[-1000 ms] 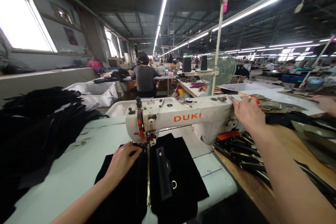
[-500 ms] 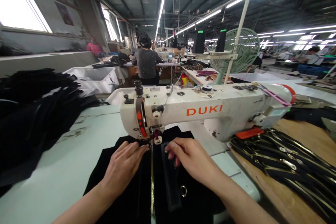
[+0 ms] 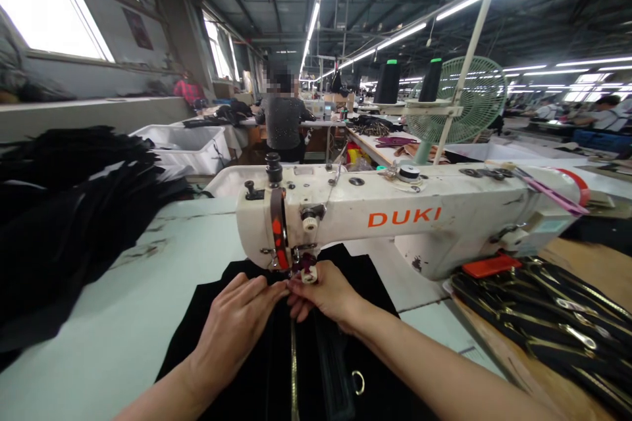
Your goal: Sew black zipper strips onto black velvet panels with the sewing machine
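A black fabric piece (image 3: 202,335) lies under the head of a white sewing machine (image 3: 345,204). Down its middle runs a gold-toothed zipper (image 3: 295,375), with a dark strip (image 3: 336,368) and a gold ring (image 3: 358,382) to the right. My left hand (image 3: 239,322) rests on the fabric left of the zipper, fingers closed together at the cloth near the needle. Just below the presser foot, my right hand (image 3: 328,293) is closed in a pinch, its fingertips meeting those of the left. What the pinch holds is hidden.
Black cut pieces (image 3: 64,210) are heaped at the left, near a white bin (image 3: 182,145). Gold zippers (image 3: 553,322) lie on a wooden board (image 3: 513,342) at the right. Behind the machine stand thread cones (image 3: 388,82), a fan (image 3: 474,99) and a seated person (image 3: 281,118).
My right hand has moved left from the dark strip to the needle area and now meets my left hand. The whole view has shifted slightly, placing the machine farther right.
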Available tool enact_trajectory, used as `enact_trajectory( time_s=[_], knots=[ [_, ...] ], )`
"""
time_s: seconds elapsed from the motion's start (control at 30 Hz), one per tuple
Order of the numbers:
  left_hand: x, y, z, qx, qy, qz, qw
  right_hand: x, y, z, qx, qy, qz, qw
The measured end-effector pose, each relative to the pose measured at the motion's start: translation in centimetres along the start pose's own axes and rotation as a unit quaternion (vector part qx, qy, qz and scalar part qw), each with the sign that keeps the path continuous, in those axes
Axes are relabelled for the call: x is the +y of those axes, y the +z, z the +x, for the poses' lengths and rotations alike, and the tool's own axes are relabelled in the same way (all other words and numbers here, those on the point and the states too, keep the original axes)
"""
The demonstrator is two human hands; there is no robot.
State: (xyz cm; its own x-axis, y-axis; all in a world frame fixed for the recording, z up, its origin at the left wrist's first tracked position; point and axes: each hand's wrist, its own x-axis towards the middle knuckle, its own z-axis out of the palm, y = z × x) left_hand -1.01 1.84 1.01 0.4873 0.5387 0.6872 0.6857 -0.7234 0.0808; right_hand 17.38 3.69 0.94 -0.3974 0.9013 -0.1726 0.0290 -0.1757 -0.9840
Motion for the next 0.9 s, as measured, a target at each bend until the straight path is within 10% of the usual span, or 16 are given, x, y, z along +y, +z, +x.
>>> enact_trajectory(
  time_s=[0.33,0.53,0.9],
  knots=[
    [-0.1,0.2,0.5,-0.047,-0.119,-0.042,0.991,-1.0,-1.0,0.6,0.051,-0.016,-0.159,0.986],
    [-0.9,1.4,-0.5,-0.032,-0.077,0.021,0.996,-2.0,-2.4,0.2,0.167,-0.067,-0.274,0.945],
    [-0.5,0.9,-0.1,-0.015,0.02,0.107,0.994,-1.5,-2.8,0.7,0.178,-0.095,-0.381,0.902]
  ],
)
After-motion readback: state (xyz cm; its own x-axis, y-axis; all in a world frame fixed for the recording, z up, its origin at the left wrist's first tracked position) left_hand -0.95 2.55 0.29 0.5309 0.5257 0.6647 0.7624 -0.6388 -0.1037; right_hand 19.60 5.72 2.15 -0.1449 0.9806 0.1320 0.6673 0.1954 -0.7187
